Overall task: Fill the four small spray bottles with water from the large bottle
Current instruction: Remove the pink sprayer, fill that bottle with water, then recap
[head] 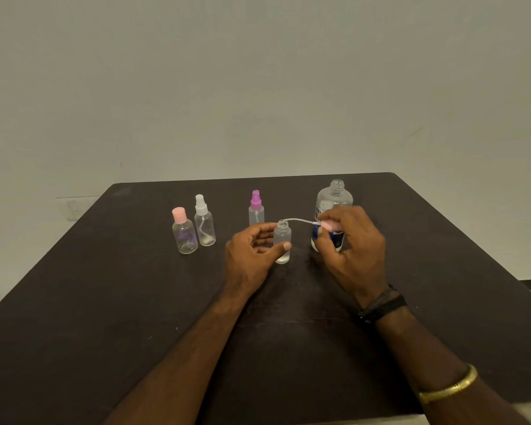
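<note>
My left hand (252, 253) steadies an uncapped small clear bottle (282, 242), upright on the dark table (105, 286), with a little water at its base. My right hand (350, 240) pinches its pink spray head (330, 225), held sideways; the thin dip tube (298, 221) arcs leftward, its tip at the bottle's open mouth. Behind stands a purple-capped spray bottle (256, 210), upright and closed. To the left, just beside each other, stand a white-capped spray bottle (204, 222) and a rounder pink-capped bottle (184, 233). The large bottle (333, 200), uncapped, upright, labelled, stands at right behind my right hand.
</note>
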Tool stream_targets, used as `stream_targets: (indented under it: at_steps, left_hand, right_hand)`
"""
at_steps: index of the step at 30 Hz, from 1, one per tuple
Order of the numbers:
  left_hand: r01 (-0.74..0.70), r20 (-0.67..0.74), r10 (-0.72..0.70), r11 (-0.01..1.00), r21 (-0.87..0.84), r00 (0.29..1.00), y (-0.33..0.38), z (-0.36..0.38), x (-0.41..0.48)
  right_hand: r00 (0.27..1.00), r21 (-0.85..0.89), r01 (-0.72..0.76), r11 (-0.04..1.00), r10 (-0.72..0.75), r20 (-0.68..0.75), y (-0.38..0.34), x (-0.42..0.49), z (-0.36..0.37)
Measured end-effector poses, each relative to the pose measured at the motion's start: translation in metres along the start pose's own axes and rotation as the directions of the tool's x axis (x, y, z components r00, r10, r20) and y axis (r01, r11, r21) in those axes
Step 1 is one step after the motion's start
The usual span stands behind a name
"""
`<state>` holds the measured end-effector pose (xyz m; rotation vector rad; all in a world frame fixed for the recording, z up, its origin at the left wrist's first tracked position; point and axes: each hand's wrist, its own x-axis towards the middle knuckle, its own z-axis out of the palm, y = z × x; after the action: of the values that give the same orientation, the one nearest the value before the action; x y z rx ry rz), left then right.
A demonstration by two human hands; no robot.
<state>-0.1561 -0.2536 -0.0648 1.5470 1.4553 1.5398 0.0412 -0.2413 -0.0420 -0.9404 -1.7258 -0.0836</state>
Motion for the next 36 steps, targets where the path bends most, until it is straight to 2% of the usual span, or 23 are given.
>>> stream_targets:
  at_steps: [4, 12, 16, 20, 25, 32, 36]
  left_hand:
    - [0.002, 0.004, -0.002, 1.000, 0.005, 1.000, 0.000, 0.000, 0.000]
    - [-0.037, 0.026, 0.036, 0.999, 0.039, 0.999, -0.003, 0.002, 0.000]
    - [-0.066, 0.073, 0.064, 0.998, 0.019, 0.995, -0.002, 0.005, -0.002]
    - [-0.085, 0.092, 0.084, 0.996, 0.010, 0.992, -0.001, 0.005, -0.002]
    - [-0.087, 0.068, 0.087, 0.996, 0.000, 0.994, -0.002, 0.005, -0.001]
    - [-0.089, 0.078, 0.091, 0.996, -0.022, 0.993, -0.004, 0.006, -0.002]
    - [-0.089, 0.089, 0.091, 0.996, -0.020, 0.992, -0.005, 0.006, -0.002]
  right_hand:
    - [0.998, 0.015, 0.035, 0.999, -0.035, -0.058, -0.001, 0.002, -0.002]
    - [0.996, 0.038, 0.092, 0.995, -0.091, -0.006, -0.004, 0.002, 0.001]
    - [1.000, 0.099, 0.003, 0.995, -0.004, 0.013, -0.009, 0.006, 0.007]
    - [0.988, 0.216, -0.109, 0.970, 0.082, 0.130, -0.014, 0.012, 0.015]
    - [0.971, 0.238, -0.143, 0.961, 0.090, 0.220, -0.012, 0.012, 0.023]
    - [0.966, 0.278, -0.173, 0.945, 0.107, 0.237, -0.011, 0.004, 0.025]
    - [0.966, 0.224, -0.172, 0.959, 0.119, 0.231, -0.009, 0.003, 0.027]
